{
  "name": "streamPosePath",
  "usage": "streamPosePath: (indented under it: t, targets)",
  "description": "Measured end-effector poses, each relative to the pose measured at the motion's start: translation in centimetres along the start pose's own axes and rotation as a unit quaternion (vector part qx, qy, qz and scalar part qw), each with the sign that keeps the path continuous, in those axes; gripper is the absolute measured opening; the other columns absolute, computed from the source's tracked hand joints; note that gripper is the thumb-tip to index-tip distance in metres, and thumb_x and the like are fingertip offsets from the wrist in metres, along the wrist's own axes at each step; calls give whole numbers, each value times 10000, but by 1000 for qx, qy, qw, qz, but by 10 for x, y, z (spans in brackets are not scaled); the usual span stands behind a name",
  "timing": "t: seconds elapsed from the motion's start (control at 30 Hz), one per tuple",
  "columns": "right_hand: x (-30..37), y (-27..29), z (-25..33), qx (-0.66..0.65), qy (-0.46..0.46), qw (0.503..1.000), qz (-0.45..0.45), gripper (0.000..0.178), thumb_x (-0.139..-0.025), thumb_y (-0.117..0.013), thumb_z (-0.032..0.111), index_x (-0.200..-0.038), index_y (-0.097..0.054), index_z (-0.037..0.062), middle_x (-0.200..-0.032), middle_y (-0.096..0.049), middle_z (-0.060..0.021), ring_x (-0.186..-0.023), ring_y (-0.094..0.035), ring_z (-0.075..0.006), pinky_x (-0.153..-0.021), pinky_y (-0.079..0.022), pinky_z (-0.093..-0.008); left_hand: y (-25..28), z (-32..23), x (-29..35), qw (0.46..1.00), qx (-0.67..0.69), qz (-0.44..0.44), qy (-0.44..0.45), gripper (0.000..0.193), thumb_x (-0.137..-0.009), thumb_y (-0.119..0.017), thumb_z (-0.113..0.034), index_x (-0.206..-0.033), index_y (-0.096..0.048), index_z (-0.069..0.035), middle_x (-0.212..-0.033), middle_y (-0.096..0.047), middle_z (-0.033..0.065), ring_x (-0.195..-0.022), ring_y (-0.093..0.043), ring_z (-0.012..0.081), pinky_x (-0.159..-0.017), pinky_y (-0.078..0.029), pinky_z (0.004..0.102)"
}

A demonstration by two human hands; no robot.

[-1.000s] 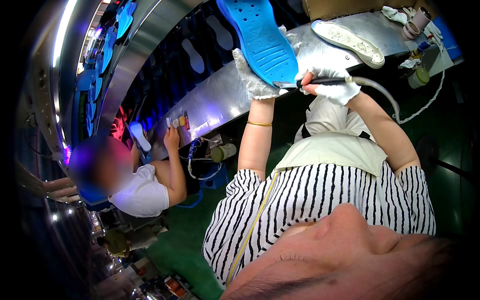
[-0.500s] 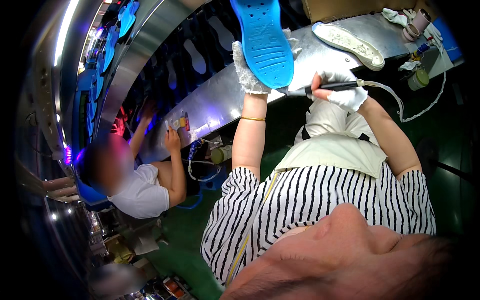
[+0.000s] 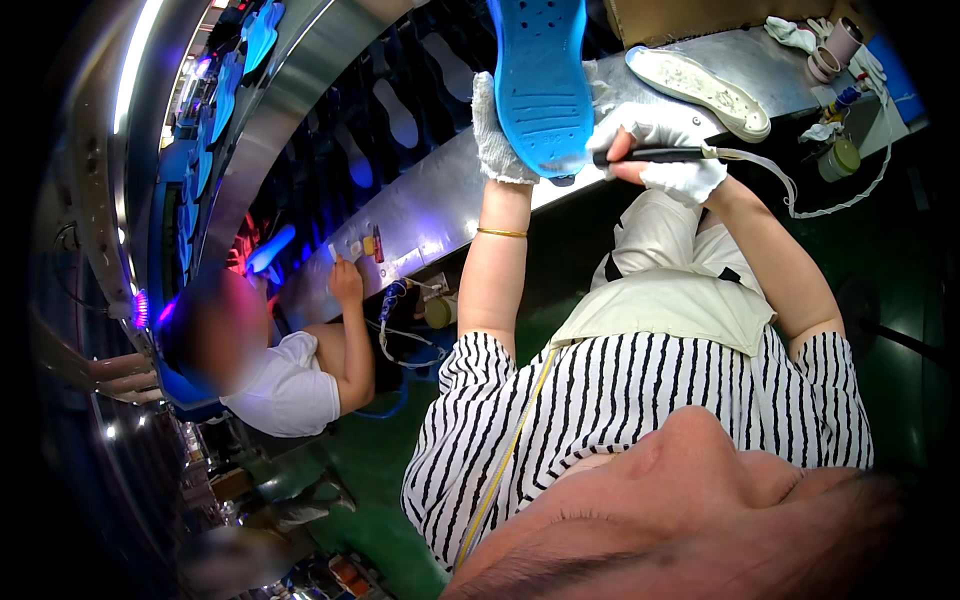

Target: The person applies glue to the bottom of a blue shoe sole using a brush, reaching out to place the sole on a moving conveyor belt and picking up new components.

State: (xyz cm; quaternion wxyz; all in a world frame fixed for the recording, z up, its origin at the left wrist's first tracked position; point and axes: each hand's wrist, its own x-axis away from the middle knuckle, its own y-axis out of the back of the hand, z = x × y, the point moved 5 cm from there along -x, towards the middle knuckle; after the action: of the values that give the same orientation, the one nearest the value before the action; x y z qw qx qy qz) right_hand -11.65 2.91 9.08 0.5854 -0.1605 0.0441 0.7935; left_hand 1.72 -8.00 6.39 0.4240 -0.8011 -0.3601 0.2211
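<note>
At the top centre, my gloved left hand [image 3: 498,135] is closed round a blue shoe sole [image 3: 545,100], its fingers partly hidden behind it. Holes and ridges mark the face toward me, and the heel end points down. My gloved right hand [image 3: 665,130], its thumb and a fingertip bare, grips a black pen-shaped tool [image 3: 668,155] with a whitish hose [image 3: 775,175] trailing right. The tool's tip meets the sole's right edge near the heel; that contact is blurred. Beyond my right hand, a white shoe sole [image 3: 690,85] lies on the metal bench [image 3: 425,200].
At left, a co-worker [image 3: 290,380] in white sits at the bench. A rack or line of soles [image 3: 395,115] runs behind its edge. Tape rolls [image 3: 825,65], white gloves [image 3: 790,35] and a green-lidded jar [image 3: 838,158] stand far right. A cardboard box [image 3: 700,20] is at the back.
The tool in my right hand has moved left and up, from below the heel onto the sole's right edge. The blue sole has shifted slightly right. A blue sole now shows by the co-worker.
</note>
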Motion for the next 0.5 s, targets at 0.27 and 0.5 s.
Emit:
streamPosePath:
  t: [0.27, 0.5]
  targets:
    - [-11, -3, -3, 241, 115, 962, 61, 146, -650, -646, -37, -775, -604, 25, -867, -617, -99, -828, -599, -229, -750, -478, -319, -1, -3, -10, 987, -111, -86, 80, 507, -895, -499, -446, -1084, -598, 14, -1004, -641, 182, -845, -646, 281, -754, -547, 396]
    - [-16, 16, 4, 143, -34, 985, 95, 128, -658, -645, -63, -748, -600, 16, -825, -630, -74, -789, -602, -172, -709, -494, -293, -10, 6, -9, 948, -245, -107, 173, 385, -900, -542, -377, -1024, -630, -24, -893, -670, 101, -752, -656, 182, -676, -556, 301]
